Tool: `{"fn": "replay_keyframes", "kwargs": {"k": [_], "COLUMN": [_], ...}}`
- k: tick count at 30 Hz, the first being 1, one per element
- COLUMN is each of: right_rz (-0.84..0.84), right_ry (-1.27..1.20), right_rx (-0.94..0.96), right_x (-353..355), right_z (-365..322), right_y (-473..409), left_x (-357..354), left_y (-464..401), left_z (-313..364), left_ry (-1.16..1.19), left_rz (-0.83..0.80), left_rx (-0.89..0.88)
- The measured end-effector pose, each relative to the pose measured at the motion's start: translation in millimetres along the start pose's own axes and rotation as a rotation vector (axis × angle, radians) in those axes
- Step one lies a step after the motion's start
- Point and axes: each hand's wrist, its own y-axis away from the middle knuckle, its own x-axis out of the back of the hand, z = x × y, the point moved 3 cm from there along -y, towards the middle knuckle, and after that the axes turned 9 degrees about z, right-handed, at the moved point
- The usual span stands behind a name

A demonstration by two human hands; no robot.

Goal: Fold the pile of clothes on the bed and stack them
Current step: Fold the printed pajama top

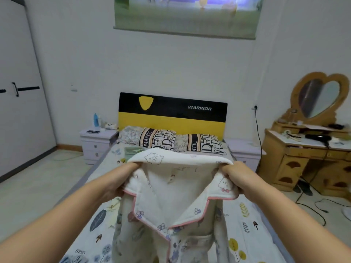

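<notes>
I hold up a white pyjama top (176,188) with cartoon prints and pink piping on its collar, hanging in front of me above the bed (245,224). My left hand (121,179) grips its left shoulder, fingers curled into the fabric. My right hand (237,175) grips its right shoulder the same way. The top faces me with its collar spread open and its lower part hanging down out of the frame. A folded greenish cloth (133,149) lies near the pillows, mostly hidden behind the top.
Two patterned pillows (157,138) lie against the black-and-yellow headboard (171,118). White nightstands (96,141) flank the bed. A wooden dressing table (307,154) with a heart-shaped mirror stands at right, cables on the floor beside it. A wardrobe (19,92) lines the left wall.
</notes>
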Motion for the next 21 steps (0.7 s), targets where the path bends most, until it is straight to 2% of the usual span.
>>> {"fn": "replay_keyframes", "kwargs": {"k": [3,6,11,15,18,21], "right_rz": [-0.005,-0.073,-0.096,-0.329,-0.516,-0.670], "right_ry": [-0.064,-0.274,-0.263,-0.364,-0.494,-0.476], "right_rx": [-0.021,-0.151,-0.201,-0.272,-0.313,-0.249], "right_x": [-4,-6,0,8,11,4], "right_z": [21,41,59,53,55,66], "right_y": [-1,1,3,6,8,15], "left_x": [-4,2,32,43,44,40], "left_y": [9,19,17,14,13,15], "left_z": [9,22,30,26,22,22], "left_ry": [0.070,0.094,0.129,-0.009,-0.187,-0.102], "left_rz": [-0.133,-0.282,-0.433,-0.331,-0.126,-0.043], "left_rx": [0.009,-0.008,-0.063,-0.149,-0.271,-0.338]}}
